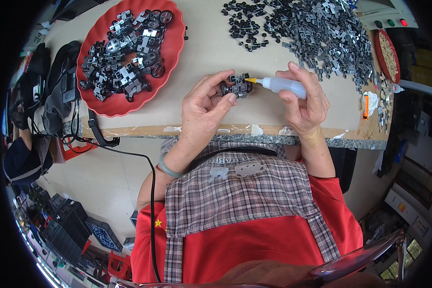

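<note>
Work seems midway: right of the red tray point(119, 108) of similar assemblies point(128, 73), the left hand point(205, 102) pinches one wheeled piece point(240, 87) in its grip, the right hand's point(306, 98) holds a squeeze bottle point(285, 87) to it, and loose parts point(321, 38) lie heaped farther right.

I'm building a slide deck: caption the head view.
Left hand holds a wheeled assembly; right hand points a yellow-tipped bottle at it.

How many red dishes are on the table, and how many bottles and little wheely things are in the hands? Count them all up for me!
Red dishes: 2, one big, one small
Squeeze bottle in the right hand: 1
Wheeled piece in the left hand: 1
Total: 4
</note>
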The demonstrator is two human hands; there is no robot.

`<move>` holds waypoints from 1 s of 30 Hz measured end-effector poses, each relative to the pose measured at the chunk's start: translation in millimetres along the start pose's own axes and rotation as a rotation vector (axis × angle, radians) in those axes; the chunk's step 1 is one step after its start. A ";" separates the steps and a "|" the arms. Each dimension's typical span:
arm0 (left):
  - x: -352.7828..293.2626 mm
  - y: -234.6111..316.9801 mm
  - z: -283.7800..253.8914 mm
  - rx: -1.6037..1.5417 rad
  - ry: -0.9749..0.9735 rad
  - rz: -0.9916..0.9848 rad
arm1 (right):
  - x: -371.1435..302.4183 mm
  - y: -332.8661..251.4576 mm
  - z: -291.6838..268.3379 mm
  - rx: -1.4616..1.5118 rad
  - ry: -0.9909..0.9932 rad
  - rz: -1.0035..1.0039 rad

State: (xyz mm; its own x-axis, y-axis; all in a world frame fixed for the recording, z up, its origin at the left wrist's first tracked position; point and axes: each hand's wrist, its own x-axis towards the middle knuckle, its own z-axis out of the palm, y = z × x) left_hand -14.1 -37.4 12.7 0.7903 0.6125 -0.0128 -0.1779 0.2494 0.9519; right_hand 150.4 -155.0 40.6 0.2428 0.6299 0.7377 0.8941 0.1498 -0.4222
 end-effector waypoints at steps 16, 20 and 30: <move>0.9 -1.5 -0.1 -0.054 0.024 -0.022 | -4.9 0.9 -1.0 0.107 0.023 0.082; 1.4 -1.4 -2.8 -0.090 0.024 -0.042 | -6.0 -3.8 2.3 0.143 0.009 0.095; 1.8 -2.3 -5.5 -0.121 -0.016 -0.061 | -7.0 -6.8 9.9 0.149 -0.024 0.069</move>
State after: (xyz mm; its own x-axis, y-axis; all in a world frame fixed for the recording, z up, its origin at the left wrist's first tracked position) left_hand -15.5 -32.7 8.9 0.8110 0.5815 -0.0636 -0.1979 0.3751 0.9056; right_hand 138.9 -152.9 33.1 0.2906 0.6604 0.6924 0.8095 0.2161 -0.5459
